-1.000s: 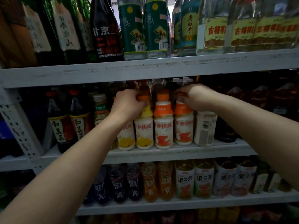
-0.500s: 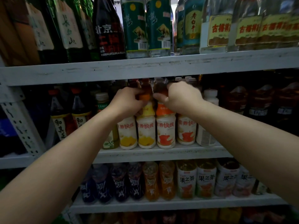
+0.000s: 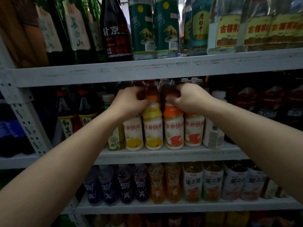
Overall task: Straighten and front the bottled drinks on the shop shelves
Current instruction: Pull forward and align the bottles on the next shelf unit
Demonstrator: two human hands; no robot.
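A row of small white milk-drink bottles stands at the front of the middle shelf (image 3: 164, 155). My left hand (image 3: 129, 102) grips the top of the yellow-necked bottle (image 3: 153, 131), with another yellow-print bottle (image 3: 133, 134) under my wrist. My right hand (image 3: 188, 99) grips the cap of the orange-necked bottle (image 3: 174, 133); a second orange-print bottle (image 3: 194, 132) stands below that wrist. The caps are mostly hidden by my fingers. All these labels face forward.
A white bottle (image 3: 213, 136) with its back label outward stands right of the row, a yellow-green tea bottle (image 3: 115, 140) left of it. Dark bottles fill the shelf's sides. Tall liquor bottles (image 3: 142, 28) stand above, juice bottles (image 3: 191, 184) below. The upper shelf edge (image 3: 164, 68) hangs close over my hands.
My right hand has moved left from the far orange-print bottle to the orange-necked bottle beside the yellow one. My left hand stayed on the yellow-necked bottle's top. The view moved closer.
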